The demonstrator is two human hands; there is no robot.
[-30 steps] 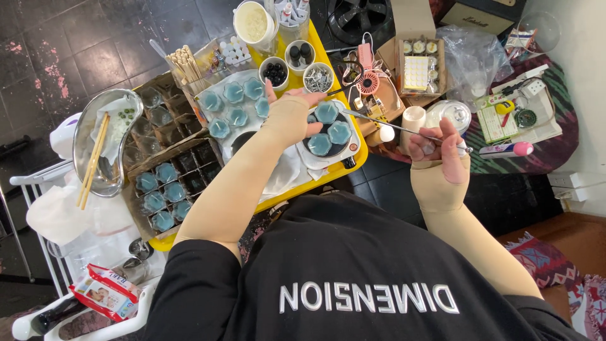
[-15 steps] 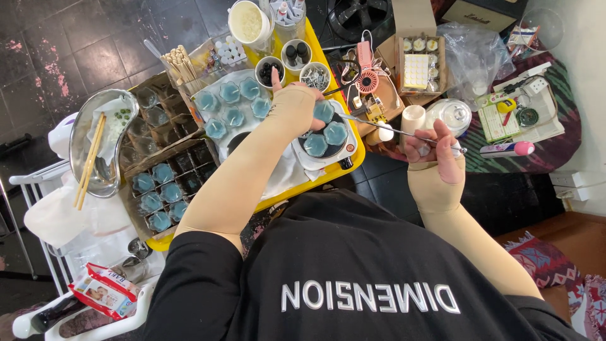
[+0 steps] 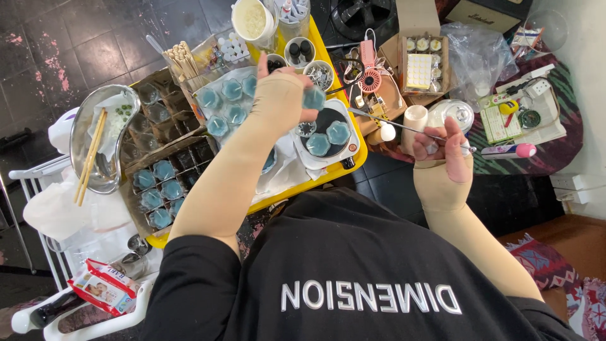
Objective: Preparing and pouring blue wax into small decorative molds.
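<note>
L hand [image 3: 281, 95] grips blue jelly cup [image 3: 314, 98] just above hotplate [image 3: 328, 136]; R hand [image 3: 442, 148] pinches thin metal rod [image 3: 394, 124], its tip pointing left toward cup.

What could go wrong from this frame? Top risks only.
1. The left hand lifts a small blue-filled cup in a fingertip grip above the black tray; a slip may drop it onto the blue cups below.
2. The right hand holds a thin metal rod pointing toward the tray; a swing may knock the white cylinder.
3. The left forearm crosses a crowded yellow tray and may brush the cups there.
</note>
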